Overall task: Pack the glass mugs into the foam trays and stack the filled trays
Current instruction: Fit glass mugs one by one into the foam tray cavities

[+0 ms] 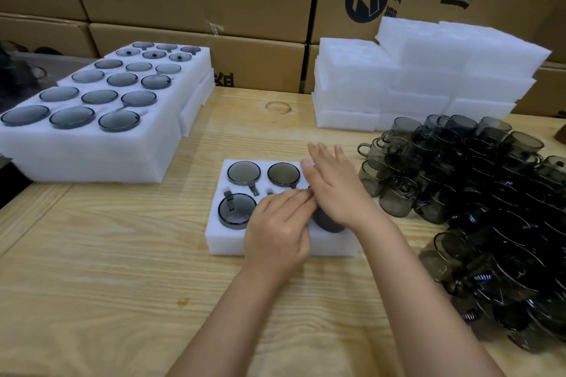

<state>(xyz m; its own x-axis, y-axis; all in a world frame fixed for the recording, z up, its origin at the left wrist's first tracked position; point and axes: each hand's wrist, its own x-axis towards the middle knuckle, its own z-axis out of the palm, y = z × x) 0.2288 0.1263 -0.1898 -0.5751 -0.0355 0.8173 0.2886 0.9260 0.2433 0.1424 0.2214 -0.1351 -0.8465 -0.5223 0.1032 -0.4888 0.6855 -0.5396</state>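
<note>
Glass mugs (496,223), smoky and dark, lie heaped loose on the right of the wooden table (107,269), the pile running from the near edge towards the back. At the centre sits a white foam tray (232,242) with both hands over it. The left hand (275,232) is over the front middle pocket with its fingers curled; they are blurred, so I cannot tell whether they pinch anything. The right hand (333,193) reaches across the tray's right side, fingers straight and apart, holding nothing, with a dark mug (329,222) seated in the pocket beneath its wrist. Three seated mugs (244,173) fill pockets further left. Farther back on the left stand filled trays (92,156) in a stack; back right, stacked empty trays (428,76); behind all, cardboard boxes (245,55).
</note>
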